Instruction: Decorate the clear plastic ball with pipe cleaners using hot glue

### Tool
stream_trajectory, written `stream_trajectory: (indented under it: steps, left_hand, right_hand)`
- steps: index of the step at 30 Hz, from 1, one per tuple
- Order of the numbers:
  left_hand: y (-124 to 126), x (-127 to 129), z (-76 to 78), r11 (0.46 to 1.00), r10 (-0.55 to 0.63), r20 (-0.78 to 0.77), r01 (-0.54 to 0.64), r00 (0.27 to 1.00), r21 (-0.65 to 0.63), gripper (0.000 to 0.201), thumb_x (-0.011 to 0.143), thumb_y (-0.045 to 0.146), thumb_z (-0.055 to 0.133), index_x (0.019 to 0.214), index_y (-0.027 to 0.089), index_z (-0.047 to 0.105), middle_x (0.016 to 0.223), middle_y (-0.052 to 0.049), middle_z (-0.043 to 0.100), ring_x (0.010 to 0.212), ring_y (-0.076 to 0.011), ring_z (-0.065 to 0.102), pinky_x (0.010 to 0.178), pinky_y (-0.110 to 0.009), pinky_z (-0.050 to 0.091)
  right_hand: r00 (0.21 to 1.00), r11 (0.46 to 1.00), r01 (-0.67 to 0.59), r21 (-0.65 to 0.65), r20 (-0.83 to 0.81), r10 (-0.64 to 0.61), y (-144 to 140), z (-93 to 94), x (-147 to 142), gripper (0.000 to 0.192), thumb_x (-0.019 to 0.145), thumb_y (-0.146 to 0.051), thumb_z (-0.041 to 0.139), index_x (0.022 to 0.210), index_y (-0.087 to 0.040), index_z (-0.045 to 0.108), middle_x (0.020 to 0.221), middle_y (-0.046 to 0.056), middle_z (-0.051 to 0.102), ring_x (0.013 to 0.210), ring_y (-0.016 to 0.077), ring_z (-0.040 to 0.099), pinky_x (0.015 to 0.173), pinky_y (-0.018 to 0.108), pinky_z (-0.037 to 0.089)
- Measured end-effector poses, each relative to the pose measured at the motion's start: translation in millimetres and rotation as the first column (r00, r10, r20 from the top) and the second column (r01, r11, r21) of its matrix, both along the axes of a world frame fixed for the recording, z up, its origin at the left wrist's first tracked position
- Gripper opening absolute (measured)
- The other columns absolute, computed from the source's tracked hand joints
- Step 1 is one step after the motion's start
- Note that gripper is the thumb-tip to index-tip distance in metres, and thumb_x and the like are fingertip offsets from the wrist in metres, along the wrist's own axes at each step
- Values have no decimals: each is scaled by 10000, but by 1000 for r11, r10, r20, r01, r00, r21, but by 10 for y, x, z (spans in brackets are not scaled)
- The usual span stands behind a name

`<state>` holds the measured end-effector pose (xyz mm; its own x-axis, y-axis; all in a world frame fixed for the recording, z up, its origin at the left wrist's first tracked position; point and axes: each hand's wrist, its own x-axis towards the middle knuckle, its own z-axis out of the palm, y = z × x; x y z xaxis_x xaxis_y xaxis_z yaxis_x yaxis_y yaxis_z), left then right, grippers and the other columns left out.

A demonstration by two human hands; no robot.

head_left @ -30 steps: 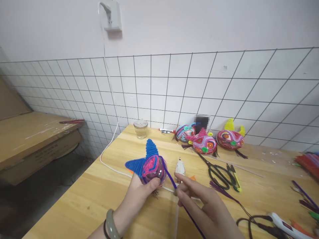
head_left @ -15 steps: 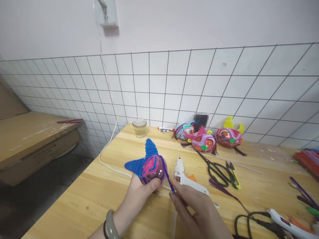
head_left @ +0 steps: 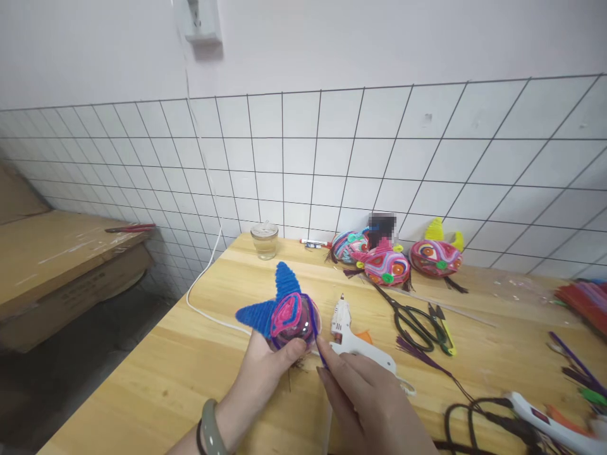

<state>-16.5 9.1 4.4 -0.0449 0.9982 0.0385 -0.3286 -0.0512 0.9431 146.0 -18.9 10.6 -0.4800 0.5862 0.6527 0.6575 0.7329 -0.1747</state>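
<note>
My left hand (head_left: 277,361) is closed round a clear plastic ball (head_left: 303,328), thumb across its lower front. Pink and blue fuzzy strips are coiled on the ball's left side, and two blue ridged pointed pieces (head_left: 287,282) stick out from it. Along its right side runs a purple pipe cleaner (head_left: 313,323), curving over the surface. My right hand (head_left: 355,385) pinches the loose lower end of this pipe cleaner between thumb and index finger, the fingertip close to the ball. A white glue gun (head_left: 353,338) lies just behind my right hand.
Scissors (head_left: 410,322) and yellow snips (head_left: 443,332) lie right of the glue gun. Several decorated balls (head_left: 386,266) stand by the wall. A glass of pale liquid (head_left: 264,242) is at the back left. Another glue gun (head_left: 545,417) and black cables lie front right.
My right hand has slid slightly left and its index fingertip is nearer the ball, closer up along the purple pipe cleaner. My left hand keeps its hold. The view has shifted a little.
</note>
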Motion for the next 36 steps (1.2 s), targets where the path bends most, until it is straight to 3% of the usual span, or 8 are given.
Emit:
stream_trajectory:
  steps: [21,29,36]
  left_hand:
    - [9,5,-98,1000,-12,40,12,999,15,532,569,399,822,1007,187,608,1033,-93,740,980,-276,668,856,-369,526]
    - [35,2,-125,1000,-6,-1,6,1000,5,606,571,434,812,1071,168,598,1091,-133,721,1021,-296,655,895,-394,513]
    - [38,-11,-180,1000,-5,22,5,1000,2,551,578,423,815,1041,189,627,1045,-97,732,1020,-284,654,897,-383,511]
  right_hand:
    - [999,992,26,120,15,-28,15,-12,-22,289,991,-167,316,1119,-72,557,604,44,648,486,167,596,436,264,432]
    - [999,989,38,140,15,-41,28,-28,-26,294,995,-173,310,1119,-67,555,592,36,645,483,166,602,441,270,427]
    - [998,981,52,189,22,-57,45,-34,-38,303,996,-175,310,1052,-67,588,551,14,614,446,155,572,420,266,397]
